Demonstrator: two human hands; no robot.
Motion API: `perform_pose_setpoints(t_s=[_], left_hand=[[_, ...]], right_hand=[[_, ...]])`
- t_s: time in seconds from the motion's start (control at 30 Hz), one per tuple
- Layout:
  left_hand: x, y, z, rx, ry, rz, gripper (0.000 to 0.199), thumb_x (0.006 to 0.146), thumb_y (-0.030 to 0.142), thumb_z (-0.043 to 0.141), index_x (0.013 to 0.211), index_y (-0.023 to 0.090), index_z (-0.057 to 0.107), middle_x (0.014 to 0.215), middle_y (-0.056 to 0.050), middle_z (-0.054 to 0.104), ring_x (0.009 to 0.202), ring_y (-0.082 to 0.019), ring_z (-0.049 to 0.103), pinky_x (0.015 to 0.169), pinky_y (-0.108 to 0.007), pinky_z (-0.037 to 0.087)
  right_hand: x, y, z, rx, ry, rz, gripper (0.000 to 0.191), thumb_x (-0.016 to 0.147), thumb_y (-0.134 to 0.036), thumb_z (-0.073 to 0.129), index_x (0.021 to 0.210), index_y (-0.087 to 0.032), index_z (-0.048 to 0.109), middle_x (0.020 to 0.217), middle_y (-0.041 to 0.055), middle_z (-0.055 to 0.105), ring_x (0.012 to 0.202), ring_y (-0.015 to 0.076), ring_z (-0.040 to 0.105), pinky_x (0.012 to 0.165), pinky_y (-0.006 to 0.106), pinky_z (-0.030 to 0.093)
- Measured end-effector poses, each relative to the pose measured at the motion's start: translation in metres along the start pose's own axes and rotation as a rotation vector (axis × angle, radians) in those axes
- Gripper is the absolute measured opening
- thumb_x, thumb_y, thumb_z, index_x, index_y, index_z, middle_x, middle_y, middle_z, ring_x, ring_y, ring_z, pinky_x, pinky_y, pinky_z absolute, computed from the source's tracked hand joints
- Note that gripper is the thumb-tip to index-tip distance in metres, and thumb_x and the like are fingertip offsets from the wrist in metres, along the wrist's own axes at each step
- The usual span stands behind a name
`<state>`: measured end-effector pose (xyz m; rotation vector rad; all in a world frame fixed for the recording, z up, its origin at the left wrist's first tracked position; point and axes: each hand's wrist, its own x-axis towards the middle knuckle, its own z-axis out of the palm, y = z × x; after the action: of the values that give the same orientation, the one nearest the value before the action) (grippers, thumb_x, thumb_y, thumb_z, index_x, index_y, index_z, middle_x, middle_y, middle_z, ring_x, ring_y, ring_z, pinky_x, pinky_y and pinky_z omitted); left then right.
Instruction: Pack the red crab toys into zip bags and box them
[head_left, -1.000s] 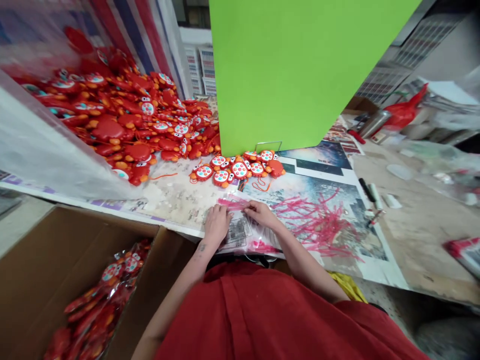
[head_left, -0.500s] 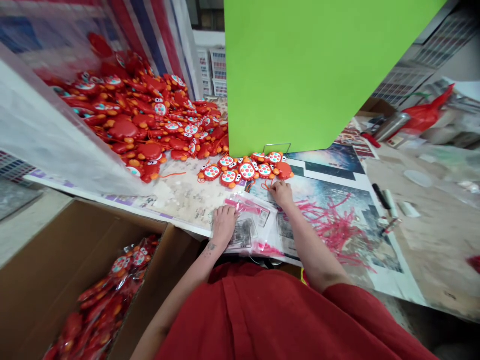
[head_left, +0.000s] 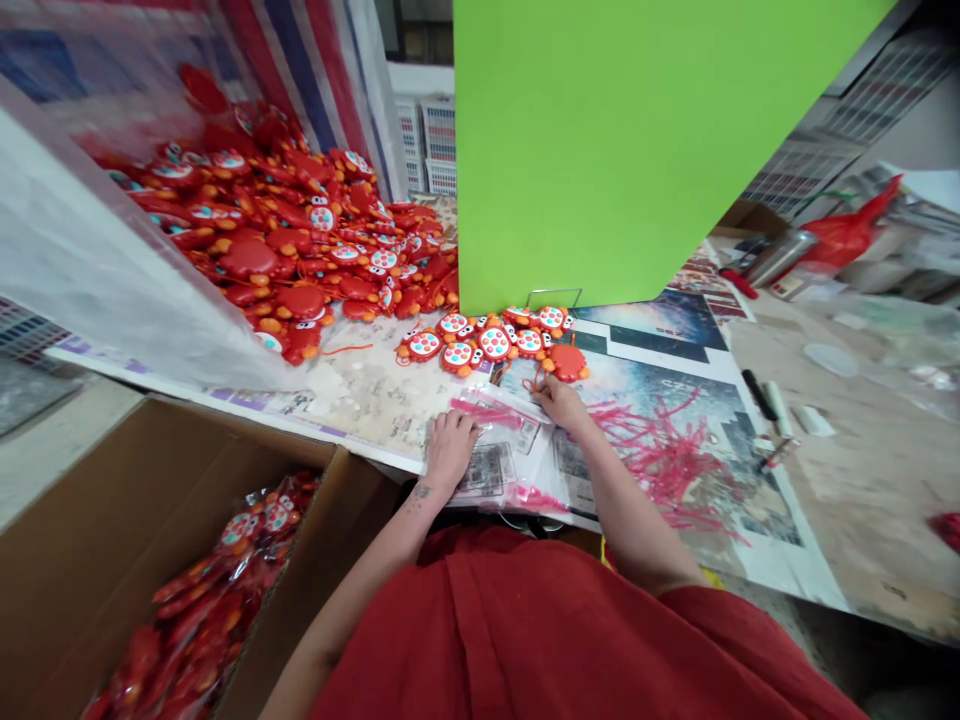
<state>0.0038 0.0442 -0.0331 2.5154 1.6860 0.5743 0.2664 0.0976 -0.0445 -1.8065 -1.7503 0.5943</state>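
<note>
My left hand (head_left: 451,450) lies flat on clear plastic bags (head_left: 491,440) with pink printing at the table's front edge, its fingers spread a little. Just to the right, my right hand (head_left: 559,400) has its fingertips pinched together on an orange cord (head_left: 534,382). That cord lies by a red toy (head_left: 568,363), which rests face down beyond my fingers. Left of it, several red toys with white, dotted backs (head_left: 496,342) sit in a cluster. Pink strips (head_left: 675,460) are scattered to the right of my right forearm.
A large pile of red toys (head_left: 300,240) fills the back left beside a white sack wall (head_left: 135,220). A tall green panel (head_left: 600,150) stands behind the cluster. At lower left, a cardboard box (head_left: 97,500) holds bagged toys. Pens (head_left: 761,395) lie at right.
The face-down toy has shifted slightly toward me, away from the cluster. My right hand has moved slightly left and toward me. My left hand has barely moved.
</note>
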Motion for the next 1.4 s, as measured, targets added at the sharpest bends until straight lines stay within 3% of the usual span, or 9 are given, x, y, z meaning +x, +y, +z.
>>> perform_pose_setpoints(t_s=[0.27, 0.43, 0.6, 0.73, 0.87, 0.97, 1.1, 1.27, 1.4], left_hand=[[-0.006, -0.004, 0.008, -0.081, 0.046, 0.16, 0.021, 0.096, 0.03, 0.045, 0.091, 0.018, 0.061, 0.092, -0.007, 0.065, 0.09, -0.021, 0.054, 0.083, -0.035, 0.043], [-0.007, -0.005, 0.01, -0.127, 0.022, 0.16, 0.022, 0.096, 0.025, 0.044, 0.109, 0.018, 0.061, 0.098, -0.007, 0.066, 0.095, -0.022, 0.055, 0.087, -0.035, 0.044], [-0.002, -0.002, 0.002, -0.128, -0.048, 0.154, 0.025, 0.094, 0.018, 0.046, 0.111, 0.02, 0.063, 0.102, -0.008, 0.064, 0.098, -0.022, 0.054, 0.089, -0.037, 0.044], [0.002, 0.008, -0.007, -0.094, -0.096, 0.121, 0.018, 0.091, 0.018, 0.05, 0.103, 0.019, 0.065, 0.101, -0.008, 0.062, 0.097, -0.024, 0.051, 0.086, -0.039, 0.043], [-0.002, 0.014, -0.005, -0.111, -0.058, 0.099, 0.016, 0.091, 0.02, 0.051, 0.1, 0.018, 0.064, 0.1, -0.009, 0.061, 0.097, -0.024, 0.051, 0.086, -0.039, 0.042], [-0.006, 0.013, 0.0, -0.182, -0.016, 0.098, 0.019, 0.093, 0.02, 0.047, 0.102, 0.018, 0.064, 0.098, -0.008, 0.063, 0.096, -0.023, 0.051, 0.087, -0.037, 0.042], [-0.007, 0.01, 0.002, -0.242, -0.023, 0.094, 0.031, 0.093, 0.021, 0.048, 0.122, 0.019, 0.056, 0.107, -0.008, 0.064, 0.1, -0.022, 0.052, 0.091, -0.037, 0.042], [-0.008, 0.011, 0.001, -0.272, -0.04, 0.033, 0.058, 0.091, 0.024, 0.052, 0.145, 0.018, 0.032, 0.098, -0.008, 0.063, 0.096, -0.024, 0.053, 0.089, -0.038, 0.043], [-0.009, 0.01, 0.004, -0.333, -0.009, -0.016, 0.07, 0.089, 0.023, 0.054, 0.149, 0.014, 0.019, 0.096, -0.008, 0.065, 0.093, -0.025, 0.054, 0.089, -0.039, 0.044]], right_hand=[[-0.023, -0.05, -0.012, 0.485, -0.097, -0.195, 0.037, 0.084, -0.049, 0.059, 0.104, -0.019, 0.06, 0.08, 0.0024, 0.063, 0.063, 0.0145, 0.055, 0.058, 0.027, 0.044], [-0.014, -0.044, -0.029, 0.197, 0.13, -0.27, 0.046, 0.086, -0.045, 0.056, 0.125, -0.021, 0.056, 0.122, 0.0126, 0.059, 0.107, 0.0247, 0.058, 0.093, 0.042, 0.047], [-0.024, -0.021, -0.015, -0.025, -0.095, -0.222, 0.051, 0.085, -0.044, 0.058, 0.132, -0.023, 0.056, 0.137, 0.014, 0.051, 0.13, 0.0298, 0.046, 0.107, 0.047, 0.036], [-0.036, -0.016, -0.005, -0.057, -0.057, -0.133, 0.067, 0.08, -0.051, 0.064, 0.141, -0.028, 0.047, 0.146, 0.0124, 0.044, 0.139, 0.0325, 0.034, 0.109, 0.049, 0.034], [-0.033, -0.013, -0.005, 0.054, -0.023, -0.071, 0.059, 0.084, -0.049, 0.058, 0.137, -0.025, 0.051, 0.134, 0.0125, 0.056, 0.126, 0.0299, 0.051, 0.104, 0.048, 0.04], [-0.029, -0.014, -0.004, 0.178, 0.045, 0.045, 0.074, 0.074, -0.048, 0.069, 0.137, -0.018, 0.047, 0.122, 0.0144, 0.062, 0.109, 0.028, 0.061, 0.094, 0.045, 0.047], [-0.032, -0.026, -0.005, 0.258, 0.084, 0.091, 0.07, 0.063, -0.048, 0.077, 0.121, -0.015, 0.054, 0.11, 0.0126, 0.065, 0.096, 0.0266, 0.062, 0.086, 0.043, 0.051], [-0.043, -0.046, -0.017, 0.493, 0.049, -0.036, 0.046, 0.07, -0.046, 0.073, 0.102, -0.02, 0.053, 0.096, 0.0043, 0.063, 0.085, 0.0207, 0.06, 0.08, 0.037, 0.051], [-0.051, -0.061, -0.035, 0.687, -0.162, -0.161, 0.047, 0.068, -0.044, 0.077, 0.102, -0.023, 0.052, 0.098, 0.0026, 0.061, 0.085, 0.0186, 0.06, 0.075, 0.032, 0.052]])
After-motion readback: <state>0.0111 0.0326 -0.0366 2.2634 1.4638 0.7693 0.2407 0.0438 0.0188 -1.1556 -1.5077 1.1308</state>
